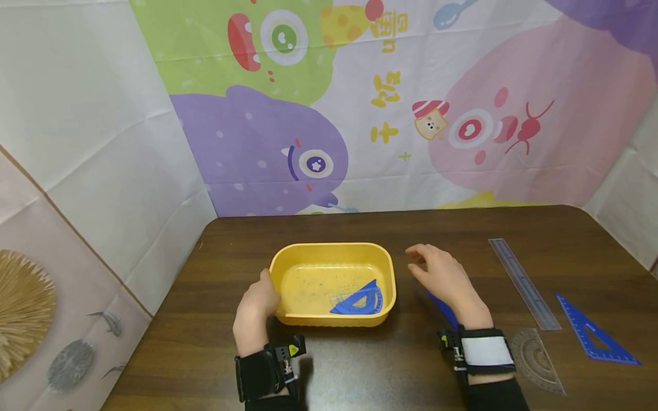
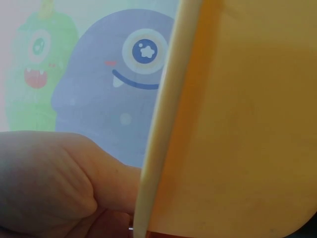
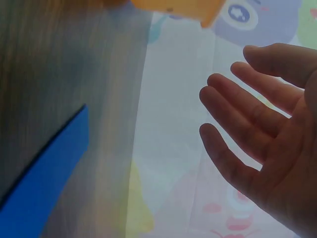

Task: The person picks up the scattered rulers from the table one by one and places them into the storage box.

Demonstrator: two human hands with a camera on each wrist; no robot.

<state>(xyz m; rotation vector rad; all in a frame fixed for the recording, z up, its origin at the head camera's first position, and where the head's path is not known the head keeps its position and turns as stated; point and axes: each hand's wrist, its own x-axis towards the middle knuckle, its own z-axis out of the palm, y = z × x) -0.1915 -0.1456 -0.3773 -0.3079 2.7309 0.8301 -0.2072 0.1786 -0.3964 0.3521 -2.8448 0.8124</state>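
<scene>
At the left end of a yellow plastic basin [image 1: 308, 279], my left hand [image 1: 257, 308] grips the rim. In the left wrist view, the thumb side of that hand [image 2: 54, 183] lies against the outer wall, its fingers mostly hidden. Blue drawing pieces [image 1: 357, 301], a set square with a curved protractor-like edge, lie in the basin's front right corner. To the right of the basin, my right hand [image 1: 444, 277] hovers over the table with loosely bent, spread fingers and nothing in them. A straight blue strip [image 3: 49, 173] lies beneath its wrist, partly hidden.
On the right side of the brown wooden table [image 1: 370, 365] lie a clear ruler [image 1: 524, 284], a clear protractor [image 1: 537, 361] and a blue set square [image 1: 596, 337]. A cartoon-printed cloth [image 1: 390, 171] hangs along the table's back edge.
</scene>
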